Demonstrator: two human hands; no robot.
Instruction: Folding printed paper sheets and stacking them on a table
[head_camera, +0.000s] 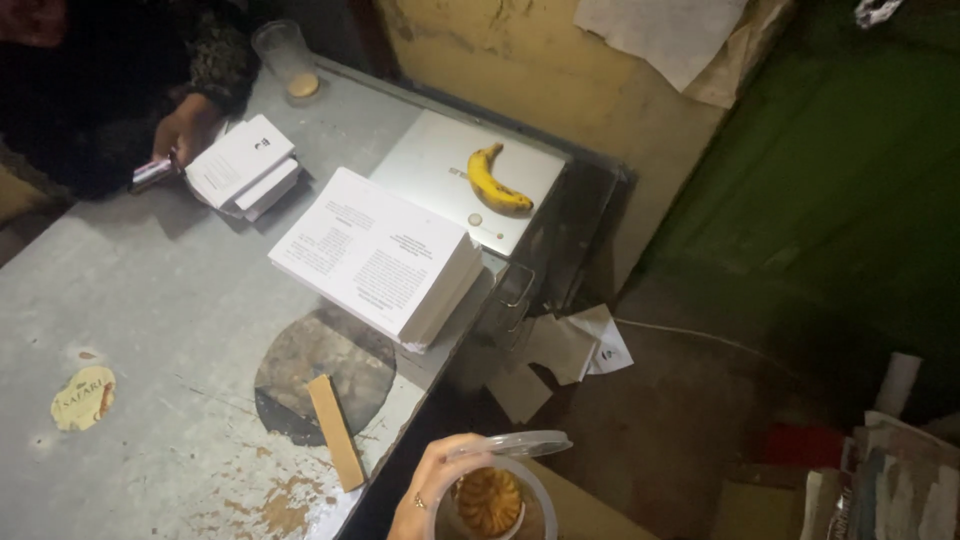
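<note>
Holding clear tub (500, 495), hand (430, 495) cropped

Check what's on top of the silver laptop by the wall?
On the closed silver laptop lie a yellow banana and a small round pale object. The stack of printed sheets covers its near left corner, so anything there is hidden.

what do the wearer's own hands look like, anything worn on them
Only one hand shows, at the bottom edge, and which hand it is cannot be told. It is bare, with no sleeve or glove in view, and wears a thin ring on one finger. The other hand is out of view.
</note>
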